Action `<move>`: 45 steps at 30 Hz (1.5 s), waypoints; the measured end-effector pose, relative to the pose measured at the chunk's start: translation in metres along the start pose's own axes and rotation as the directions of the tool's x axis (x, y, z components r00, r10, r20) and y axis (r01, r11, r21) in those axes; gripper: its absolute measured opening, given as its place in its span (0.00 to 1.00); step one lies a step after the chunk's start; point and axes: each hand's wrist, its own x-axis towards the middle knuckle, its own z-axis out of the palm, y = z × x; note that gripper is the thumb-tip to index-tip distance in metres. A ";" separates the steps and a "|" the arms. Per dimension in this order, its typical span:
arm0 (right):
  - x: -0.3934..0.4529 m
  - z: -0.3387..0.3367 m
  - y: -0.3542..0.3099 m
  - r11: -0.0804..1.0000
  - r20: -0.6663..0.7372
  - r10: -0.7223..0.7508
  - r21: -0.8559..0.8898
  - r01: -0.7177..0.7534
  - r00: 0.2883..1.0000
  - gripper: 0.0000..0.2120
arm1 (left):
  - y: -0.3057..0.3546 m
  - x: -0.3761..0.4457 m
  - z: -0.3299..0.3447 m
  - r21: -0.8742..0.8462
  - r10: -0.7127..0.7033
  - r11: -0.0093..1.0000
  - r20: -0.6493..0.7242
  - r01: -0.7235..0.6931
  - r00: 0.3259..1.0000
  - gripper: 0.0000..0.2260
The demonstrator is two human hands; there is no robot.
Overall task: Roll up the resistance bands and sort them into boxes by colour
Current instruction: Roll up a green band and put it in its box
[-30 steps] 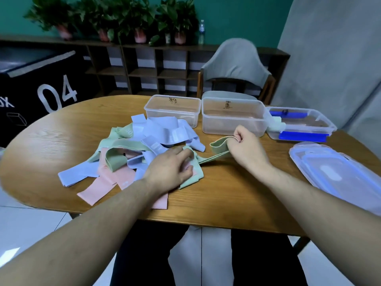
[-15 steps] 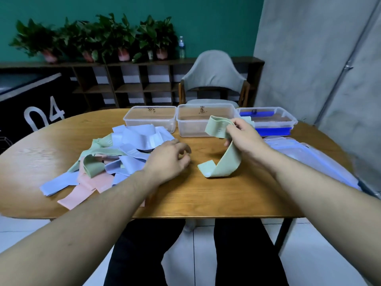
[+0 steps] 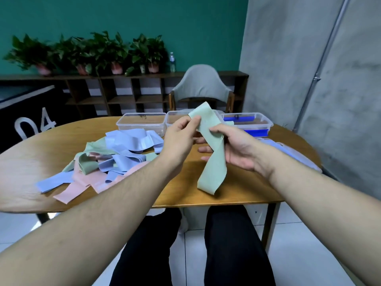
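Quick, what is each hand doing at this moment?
Left hand: pinches the upper end of the green band.
Right hand: holds the same green band around its middle.

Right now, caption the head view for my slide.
Both hands hold a green band above the table.

I hold one pale green band [image 3: 212, 155] above the table [image 3: 237, 193], upper end raised, lower loop hanging. Blue, pink and green bands [image 3: 115, 159] lie heaped left of it. Three clear boxes [image 3: 142, 122] stand behind it.
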 end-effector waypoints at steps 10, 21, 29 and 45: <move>0.001 -0.019 0.017 0.973 -0.189 -0.061 -0.229 0.016 0.980 0.08 | 0.001 0.018 -0.003 -0.087 -0.119 0.990 -0.125 0.109 0.985 0.09; 0.085 -0.034 0.054 0.919 -0.289 0.057 -0.359 -0.164 0.955 0.06 | -0.085 0.097 -0.008 -0.092 -0.377 0.926 -0.185 0.366 0.907 0.03; 0.123 -0.058 0.064 0.821 -0.375 0.022 -0.523 -0.231 0.927 0.05 | -0.138 0.134 -0.001 -0.007 -0.377 0.925 -0.154 0.380 0.913 0.05; 0.068 -0.067 0.123 0.530 -0.028 -0.423 -0.818 0.222 0.905 0.13 | -0.135 0.029 -0.023 0.568 0.102 0.774 0.324 -0.280 0.940 0.05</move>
